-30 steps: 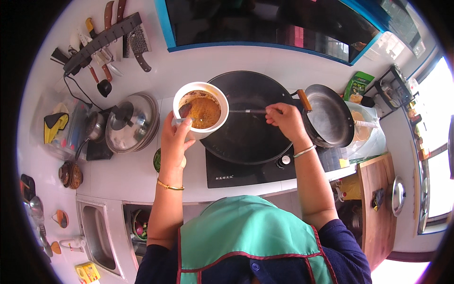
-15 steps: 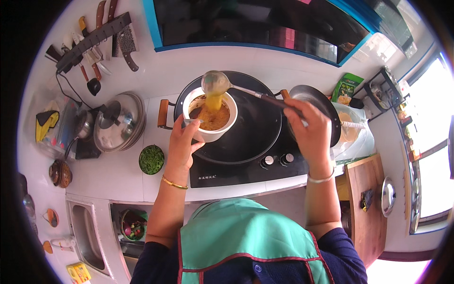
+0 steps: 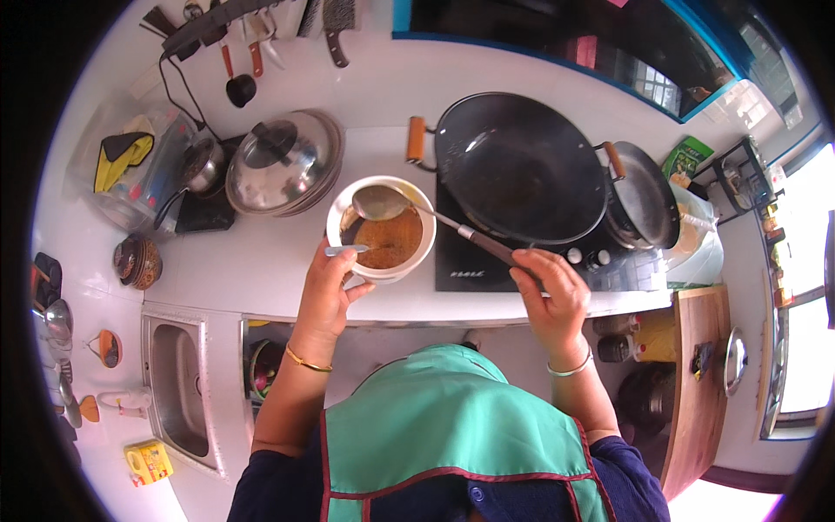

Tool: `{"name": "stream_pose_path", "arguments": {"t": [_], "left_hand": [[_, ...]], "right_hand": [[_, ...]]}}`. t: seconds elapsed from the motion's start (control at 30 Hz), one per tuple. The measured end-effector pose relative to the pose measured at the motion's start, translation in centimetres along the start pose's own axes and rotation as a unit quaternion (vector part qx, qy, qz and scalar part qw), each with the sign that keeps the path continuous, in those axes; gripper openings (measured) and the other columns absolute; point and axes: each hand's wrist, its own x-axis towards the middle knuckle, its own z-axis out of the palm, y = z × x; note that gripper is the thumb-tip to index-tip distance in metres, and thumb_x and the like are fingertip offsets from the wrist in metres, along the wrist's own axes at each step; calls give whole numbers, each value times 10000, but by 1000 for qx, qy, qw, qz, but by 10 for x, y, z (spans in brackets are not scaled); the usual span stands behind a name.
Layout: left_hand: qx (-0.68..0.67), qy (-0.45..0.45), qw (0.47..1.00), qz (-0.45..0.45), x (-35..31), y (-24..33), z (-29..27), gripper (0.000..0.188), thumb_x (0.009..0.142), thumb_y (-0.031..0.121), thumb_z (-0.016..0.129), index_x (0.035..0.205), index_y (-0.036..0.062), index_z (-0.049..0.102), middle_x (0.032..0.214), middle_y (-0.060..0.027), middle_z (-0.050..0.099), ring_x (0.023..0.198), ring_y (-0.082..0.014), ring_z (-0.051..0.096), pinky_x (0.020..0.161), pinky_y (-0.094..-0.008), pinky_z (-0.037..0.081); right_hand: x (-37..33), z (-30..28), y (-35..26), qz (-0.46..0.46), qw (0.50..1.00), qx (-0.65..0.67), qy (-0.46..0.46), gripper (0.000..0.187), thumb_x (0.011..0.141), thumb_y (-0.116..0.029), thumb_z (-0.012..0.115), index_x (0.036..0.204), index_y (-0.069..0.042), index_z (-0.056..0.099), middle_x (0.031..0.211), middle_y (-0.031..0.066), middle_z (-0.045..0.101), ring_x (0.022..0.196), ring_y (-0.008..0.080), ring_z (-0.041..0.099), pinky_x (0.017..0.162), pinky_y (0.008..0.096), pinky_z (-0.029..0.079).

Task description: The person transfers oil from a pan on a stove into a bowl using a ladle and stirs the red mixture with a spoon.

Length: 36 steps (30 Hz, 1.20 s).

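My left hand (image 3: 325, 283) grips a white bowl (image 3: 429, 237) from its near left side. Brown, grainy sauce (image 3: 389, 244) fills the lower part of it. The thumb presses a spoon's silver handle (image 3: 346, 250) at the bowl's edge, and the spoon's other end is hidden in the sauce. My right hand (image 3: 554, 291) is closed round the dark handle of a ladle (image 3: 380, 203), whose metal cup sits over the far part of the bowl. Beyond, to the right, a black wok (image 3: 522, 174) with wooden-grip handles stands on the black cooktop (image 3: 461, 277).
A large lidded pan (image 3: 283, 165) stands on the counter to the left, a flat frying pan (image 3: 644, 196) right of the wok. Knives and a black ladle (image 3: 241, 90) hang on the wall. The sink (image 3: 180, 383) lies at near left, a wooden door (image 3: 700, 383) at near right.
The bowl and ladle have moved from over the wok to over the counter left of it. Yellow liquid that was pouring off the ladle has stopped. The view has shifted left.
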Motion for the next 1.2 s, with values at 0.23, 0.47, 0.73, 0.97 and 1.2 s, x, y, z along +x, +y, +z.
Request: {"name": "stream_pose_path", "arguments": {"t": [0.23,0.47,0.73,0.97,1.2], "left_hand": [[-15,-5,993,-114,6,-77,-91,553,839,170,575,1371,154,424,1154,-30,526,1007,-181,523,924,-535,421],[2,-27,993,-117,47,-135,-97,417,834,107,566,1245,128,492,920,20,523,698,-79,496,750,-357,475],[-5,-40,993,-113,75,-174,-93,391,813,73,559,1194,132,492,918,48,529,722,-54,479,660,-251,433],[15,-16,992,-127,78,-187,-104,436,854,81,570,1280,138,500,1091,13,578,985,-115,564,789,-346,505],[449,-103,831,313,32,-92,-61,482,779,82,673,1249,138,580,912,-64,586,829,-213,618,683,-341,530]], "right_hand": [[-55,85,-43,13,994,-56,-88,216,759,-4,716,962,-39,651,885,93,672,746,254,661,642,330,550],[-79,118,-42,33,980,-144,-135,225,771,-6,697,984,-63,656,942,77,668,791,260,658,655,340,552],[-97,134,-27,69,962,-203,-167,284,745,-22,617,1024,-69,647,1009,61,653,903,238,649,763,334,552],[-96,141,-26,63,967,-199,-144,203,757,-38,677,954,-86,674,960,43,664,833,223,653,693,323,560],[-84,136,-34,42,963,-185,-190,278,742,-70,628,1019,-65,652,1039,54,628,864,227,628,732,329,535]]}}
